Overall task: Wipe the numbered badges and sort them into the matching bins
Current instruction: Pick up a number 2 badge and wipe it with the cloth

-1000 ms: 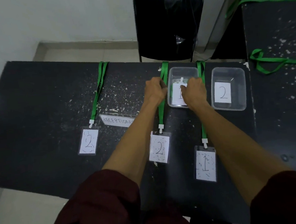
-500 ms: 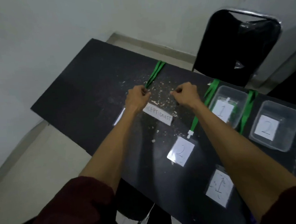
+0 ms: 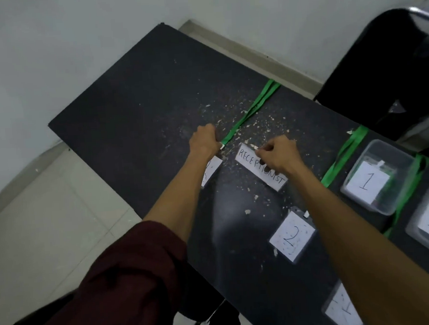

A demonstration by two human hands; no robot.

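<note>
On the black table (image 3: pixel 140 104), a badge marked 2 (image 3: pixel 211 171) lies partly under my left forearm. Its green lanyard (image 3: pixel 253 109) runs up and to the right. My left hand (image 3: pixel 204 140) is curled round the lanyard's lower end by the white clip. My right hand (image 3: pixel 277 155) hovers curled over a paper label reading RECEPTIONIST (image 3: pixel 262 169); I see nothing held in it. Another badge marked 2 (image 3: pixel 292 235) and a badge marked 1 (image 3: pixel 345 310) lie nearer me. Clear bin 1 (image 3: pixel 385 148) and clear bin 2 (image 3: pixel 416 234) stand at the right.
Pale flakes speckle the tabletop around the lanyard and label. Two more green lanyards (image 3: pixel 344 153) (image 3: pixel 408 187) run beside bin 1. A black chair (image 3: pixel 392 73) stands behind the table at the right. The table's left edge drops to a tiled floor (image 3: pixel 47 212).
Both hands left bin 1 and moved left. The left hand now holds the leftmost badge's lanyard by the clip; the right is over the label. The view turned left.
</note>
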